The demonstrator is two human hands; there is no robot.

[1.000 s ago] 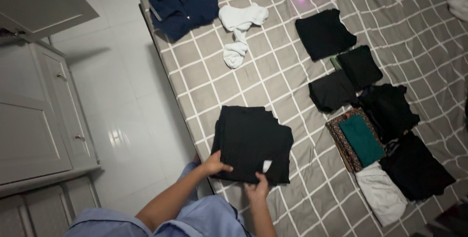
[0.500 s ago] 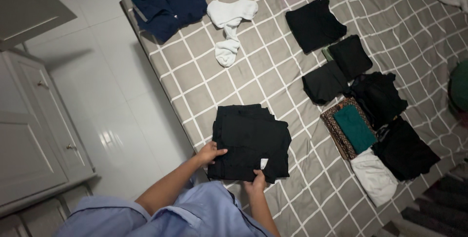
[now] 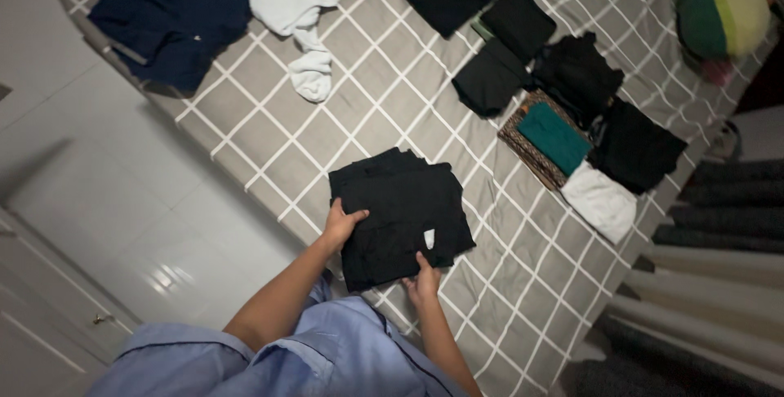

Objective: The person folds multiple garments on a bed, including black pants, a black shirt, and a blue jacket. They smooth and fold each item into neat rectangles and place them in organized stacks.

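A folded black garment point(image 3: 398, 209) with a small white tag lies on the grey checked bedsheet point(image 3: 384, 103) near the bed's front edge. My left hand point(image 3: 339, 227) grips its left edge, thumb on top. My right hand point(image 3: 422, 283) holds its near edge, just below the white tag. Both forearms reach out from light blue sleeves at the bottom of the view.
Folded clothes lie in a cluster at the right: black pieces point(image 3: 576, 70), a teal one point(image 3: 554, 137) on a patterned cloth, a white one point(image 3: 600, 199). A navy garment point(image 3: 167, 17) and white socks point(image 3: 300, 21) lie at the far left. White floor and cabinet are left of the bed.
The view has swung right and tilted; a green and yellow round thing now shows at top right. My hands keep their hold on the black garment.
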